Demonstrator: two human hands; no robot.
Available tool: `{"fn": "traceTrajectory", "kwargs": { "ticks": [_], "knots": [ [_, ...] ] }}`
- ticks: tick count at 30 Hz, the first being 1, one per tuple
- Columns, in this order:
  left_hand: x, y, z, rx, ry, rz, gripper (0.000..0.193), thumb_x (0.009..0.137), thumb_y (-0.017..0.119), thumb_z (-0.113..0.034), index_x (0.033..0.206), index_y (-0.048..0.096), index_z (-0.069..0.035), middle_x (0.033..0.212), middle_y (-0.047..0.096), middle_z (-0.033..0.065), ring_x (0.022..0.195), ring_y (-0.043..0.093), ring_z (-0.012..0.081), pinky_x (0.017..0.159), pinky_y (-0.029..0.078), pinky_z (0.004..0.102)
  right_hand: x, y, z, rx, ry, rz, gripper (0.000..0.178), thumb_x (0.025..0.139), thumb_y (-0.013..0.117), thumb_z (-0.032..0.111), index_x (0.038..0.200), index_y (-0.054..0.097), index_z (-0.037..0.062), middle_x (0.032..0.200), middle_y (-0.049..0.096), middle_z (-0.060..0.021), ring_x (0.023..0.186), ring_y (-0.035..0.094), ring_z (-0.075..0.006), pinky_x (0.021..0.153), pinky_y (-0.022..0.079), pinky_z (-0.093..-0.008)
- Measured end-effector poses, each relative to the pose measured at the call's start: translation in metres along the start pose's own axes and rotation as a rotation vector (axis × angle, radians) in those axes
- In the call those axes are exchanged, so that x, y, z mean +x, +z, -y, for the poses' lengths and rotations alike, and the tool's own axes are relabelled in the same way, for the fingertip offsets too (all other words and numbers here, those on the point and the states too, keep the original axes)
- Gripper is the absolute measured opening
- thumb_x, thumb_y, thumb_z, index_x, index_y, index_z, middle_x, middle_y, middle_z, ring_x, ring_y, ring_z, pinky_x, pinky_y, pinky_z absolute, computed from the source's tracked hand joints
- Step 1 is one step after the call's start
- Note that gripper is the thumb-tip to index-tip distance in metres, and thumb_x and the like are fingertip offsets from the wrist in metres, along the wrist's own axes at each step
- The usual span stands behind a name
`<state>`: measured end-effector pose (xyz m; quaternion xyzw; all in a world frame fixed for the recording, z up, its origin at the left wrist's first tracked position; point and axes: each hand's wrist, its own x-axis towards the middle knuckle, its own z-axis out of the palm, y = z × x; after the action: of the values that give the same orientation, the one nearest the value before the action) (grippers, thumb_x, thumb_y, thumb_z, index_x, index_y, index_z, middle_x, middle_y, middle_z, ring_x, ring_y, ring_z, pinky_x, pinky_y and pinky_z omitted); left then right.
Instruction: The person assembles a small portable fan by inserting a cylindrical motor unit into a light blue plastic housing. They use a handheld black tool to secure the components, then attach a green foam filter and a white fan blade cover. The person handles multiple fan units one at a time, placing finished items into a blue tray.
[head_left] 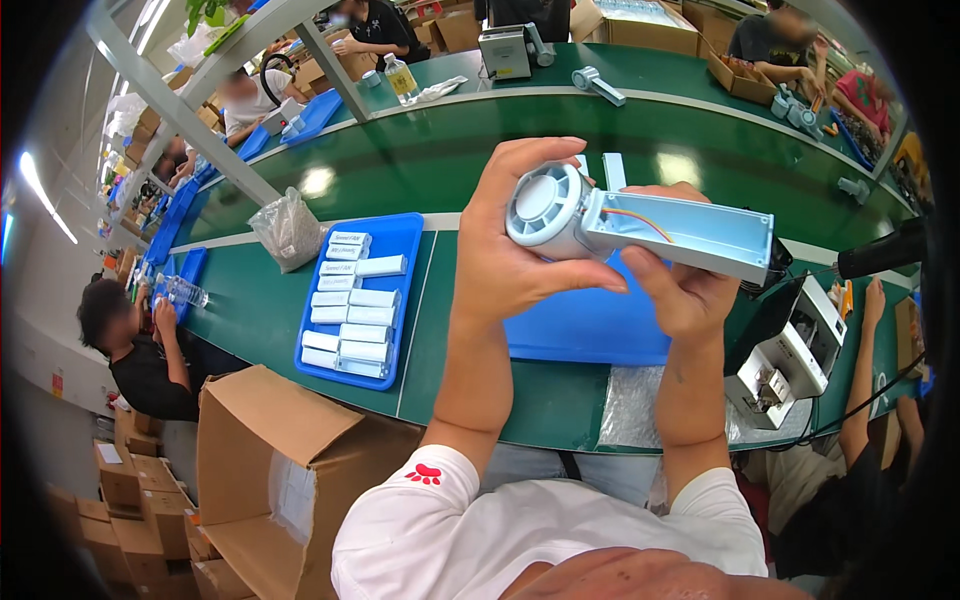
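Above the near blue tray (580, 325), our left hand (490, 250) clamps the round head (545, 205) of the pale-blue fan (630, 230); our right hand (695, 298) pinches its open handle (715, 235). If our grip twists, the exposed wires (648, 223) could snag.

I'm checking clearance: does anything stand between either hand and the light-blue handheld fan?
Nothing visible: the handheld fan is held, left hand around its round head, right hand at its open handle.
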<state>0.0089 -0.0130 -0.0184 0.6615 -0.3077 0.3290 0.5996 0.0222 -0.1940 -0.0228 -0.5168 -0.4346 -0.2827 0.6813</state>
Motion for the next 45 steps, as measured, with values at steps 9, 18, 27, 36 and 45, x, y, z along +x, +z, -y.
{"fn": "traceTrajectory", "kwargs": {
  "ticks": [9, 18, 27, 36, 45],
  "knots": [
    [0.003, 0.000, 0.004, 0.108, 0.054, 0.024, 0.101, 0.043, 0.104, -0.028, 0.129, 0.060, 0.001, 0.117, 0.060, 0.0104, 0.105, 0.066, 0.0188, 0.091, 0.056, 0.0321, 0.004, -0.009, 0.008, -0.126, 0.015, 0.074, 0.028, 0.075, 0.083, 0.002, 0.103, 0.076, 0.0003, 0.100, 0.075, -0.0145, 0.086, 0.072, -0.0220, 0.075, 0.055, -0.0320],
    [0.003, 0.004, -0.002, 0.145, 0.025, 0.051, 0.077, 0.051, 0.100, -0.026, 0.120, 0.071, -0.008, 0.114, 0.060, 0.0091, 0.103, 0.062, 0.0222, 0.089, 0.052, 0.0344, 0.009, -0.014, 0.013, -0.251, -0.004, 0.145, 0.025, 0.075, 0.084, 0.005, 0.099, 0.078, 0.0030, 0.094, 0.074, -0.0115, 0.079, 0.072, -0.0223, 0.070, 0.055, -0.0302],
    [0.007, 0.007, -0.015, 0.376, 0.117, 0.072, 0.063, 0.059, 0.081, -0.001, 0.121, 0.069, -0.003, 0.123, 0.066, 0.0143, 0.108, 0.066, 0.0239, 0.093, 0.053, 0.0338, 0.006, -0.002, 0.005, -0.255, -0.051, 0.041, 0.024, 0.075, 0.082, 0.005, 0.098, 0.078, 0.0043, 0.092, 0.074, -0.0127, 0.075, 0.072, -0.0266, 0.067, 0.056, -0.0310],
    [0.006, 0.015, -0.006, 0.368, 0.215, -0.059, 0.055, 0.057, 0.086, -0.010, 0.111, 0.076, -0.008, 0.112, 0.070, 0.0101, 0.098, 0.070, 0.0269, 0.086, 0.057, 0.0369, 0.008, 0.005, 0.007, -0.310, -0.116, 0.081, 0.025, 0.074, 0.084, 0.008, 0.098, 0.077, 0.0037, 0.093, 0.071, -0.0118, 0.072, 0.068, -0.0253, 0.062, 0.053, -0.0305],
    [0.008, 0.013, 0.003, 0.341, 0.310, -0.018, 0.048, 0.061, 0.080, -0.004, 0.108, 0.074, -0.001, 0.111, 0.071, 0.0166, 0.098, 0.071, 0.0247, 0.087, 0.056, 0.0336, 0.008, 0.004, 0.007, -0.336, -0.135, 0.081, 0.026, 0.074, 0.084, 0.008, 0.098, 0.076, 0.0024, 0.094, 0.069, -0.0117, 0.075, 0.067, -0.0248, 0.063, 0.053, -0.0306]
  ]
}}
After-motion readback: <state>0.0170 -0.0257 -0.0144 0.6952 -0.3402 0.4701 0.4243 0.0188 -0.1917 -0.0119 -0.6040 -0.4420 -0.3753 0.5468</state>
